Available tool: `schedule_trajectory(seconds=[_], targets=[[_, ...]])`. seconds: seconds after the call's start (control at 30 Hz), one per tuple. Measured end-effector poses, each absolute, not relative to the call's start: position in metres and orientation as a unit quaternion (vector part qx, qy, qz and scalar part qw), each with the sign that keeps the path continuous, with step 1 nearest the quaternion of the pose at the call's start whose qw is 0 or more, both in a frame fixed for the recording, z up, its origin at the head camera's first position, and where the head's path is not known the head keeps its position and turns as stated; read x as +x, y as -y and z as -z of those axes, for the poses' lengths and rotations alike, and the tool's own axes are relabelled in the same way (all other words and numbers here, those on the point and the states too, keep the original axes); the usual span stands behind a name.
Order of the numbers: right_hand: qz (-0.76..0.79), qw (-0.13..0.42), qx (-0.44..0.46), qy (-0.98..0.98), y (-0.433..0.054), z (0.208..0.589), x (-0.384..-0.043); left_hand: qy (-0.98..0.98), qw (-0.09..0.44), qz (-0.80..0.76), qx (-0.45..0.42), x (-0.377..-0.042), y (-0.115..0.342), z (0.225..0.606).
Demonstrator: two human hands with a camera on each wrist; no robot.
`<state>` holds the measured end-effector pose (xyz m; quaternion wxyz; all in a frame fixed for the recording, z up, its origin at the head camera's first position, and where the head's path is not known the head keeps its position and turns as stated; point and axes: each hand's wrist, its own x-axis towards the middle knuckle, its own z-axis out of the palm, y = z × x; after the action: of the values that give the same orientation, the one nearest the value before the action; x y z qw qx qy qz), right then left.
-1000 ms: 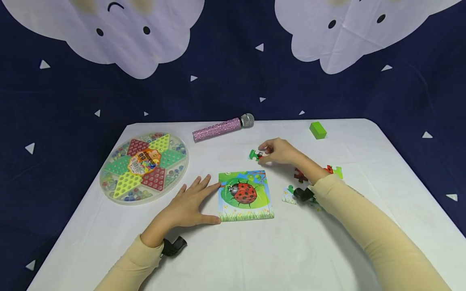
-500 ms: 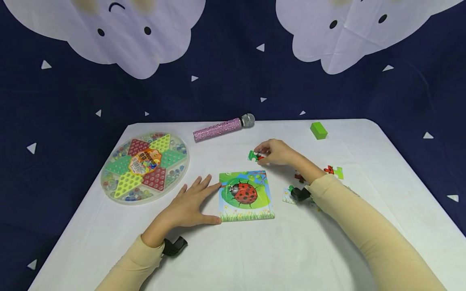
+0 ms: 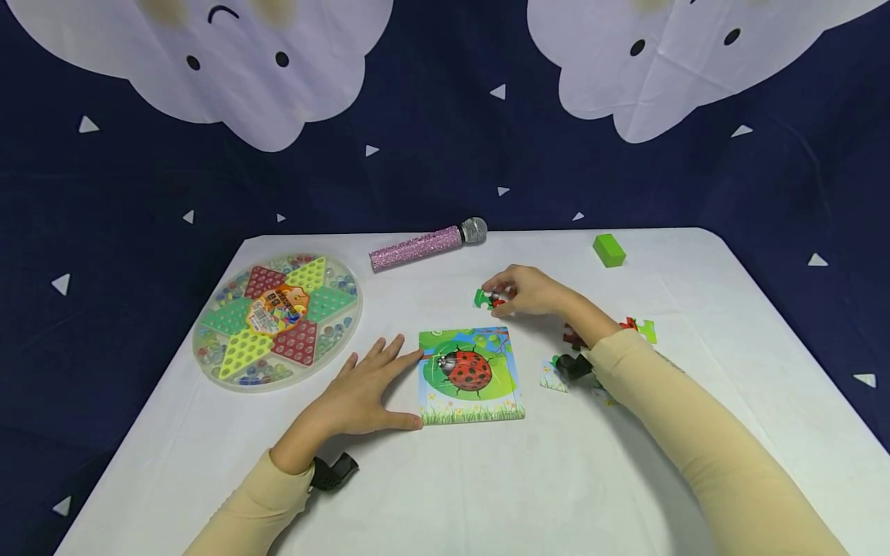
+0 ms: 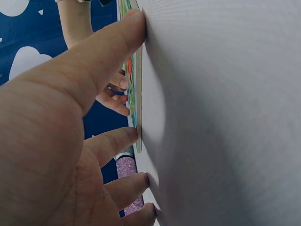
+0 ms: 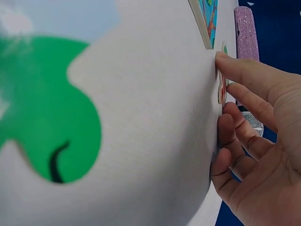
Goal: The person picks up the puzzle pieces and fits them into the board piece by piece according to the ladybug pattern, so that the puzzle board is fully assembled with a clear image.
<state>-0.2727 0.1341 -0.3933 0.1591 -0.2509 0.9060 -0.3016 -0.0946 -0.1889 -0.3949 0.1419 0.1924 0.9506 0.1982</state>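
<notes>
A square ladybug picture board (image 3: pixel 467 371) lies flat on the white table. Beside its left edge, my left hand (image 3: pixel 354 394) rests with fingers spread, the thumb at the near corner and the index finger at the left side; the left wrist view shows both fingertips (image 4: pixel 134 23) right at the board's edge. Beyond the board, my right hand (image 3: pixel 534 293) pinches a green, red and black jigsaw piece (image 3: pixel 497 302) between thumb and index finger, low over the table. Seen from the right wrist, the piece (image 5: pixel 221 94) stands edge-on between the fingers, its far part hidden.
More jigsaw pieces (image 3: pixel 552 376) lie under and around the right forearm, including a red and green one (image 3: pixel 647 330). A round Chinese checkers set (image 3: pixel 236 316) with marbles is at left. A pink glitter microphone (image 3: pixel 417 249) and a green block (image 3: pixel 609 250) lie toward the back.
My right thumb and fingers have shifted slightly left and closed in on the jigsaw piece. The left hand and the ladybug board have stayed in place.
</notes>
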Motion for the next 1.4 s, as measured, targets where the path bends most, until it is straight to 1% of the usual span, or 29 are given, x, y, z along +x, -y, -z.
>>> schedule_trajectory(seconds=[0.47, 0.8, 1.0, 1.4], targets=[[0.308, 0.165, -0.271, -0.897, -0.134, 0.395, -0.278, -0.952, 0.146, -0.192, 0.188, -0.094, 0.19, 0.399], [0.321, 0.147, -0.283, -0.892, -0.135, 0.396, -0.274, -0.951, 0.146, -0.193, 0.192, -0.097, 0.189, 0.396], [0.332, 0.15, -0.296, -0.883, -0.134, 0.394, -0.264, -0.951, 0.147, -0.194, 0.191, -0.097, 0.19, 0.394], [0.335, 0.158, -0.343, -0.863, -0.121, 0.389, -0.233, -0.95, 0.146, -0.197, 0.191, -0.097, 0.19, 0.396]])
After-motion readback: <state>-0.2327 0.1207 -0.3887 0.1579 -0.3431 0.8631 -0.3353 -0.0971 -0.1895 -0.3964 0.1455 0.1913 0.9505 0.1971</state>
